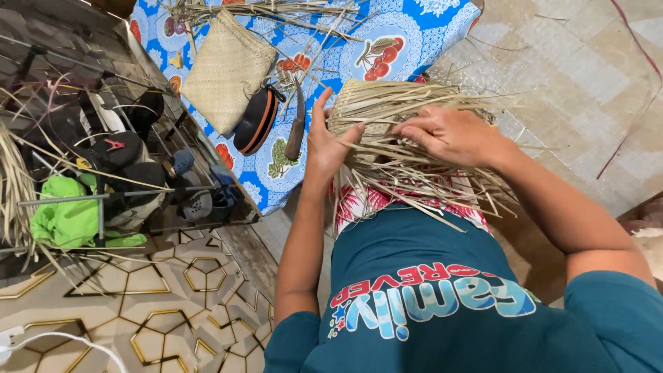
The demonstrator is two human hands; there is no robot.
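Note:
A half-woven straw basket with many loose pale strips rests on my lap. My left hand presses against its left side, fingers spread, thumb hooked over a strip. My right hand lies on top of the weave, fingers pinching strips near the middle. Both hands touch the weave close together.
A table with a blue fruit-print cloth holds a finished woven pouch, a black-and-orange round object, a knife and loose straw. A rack with shoes and a green cloth stands left. A woven mat lies right.

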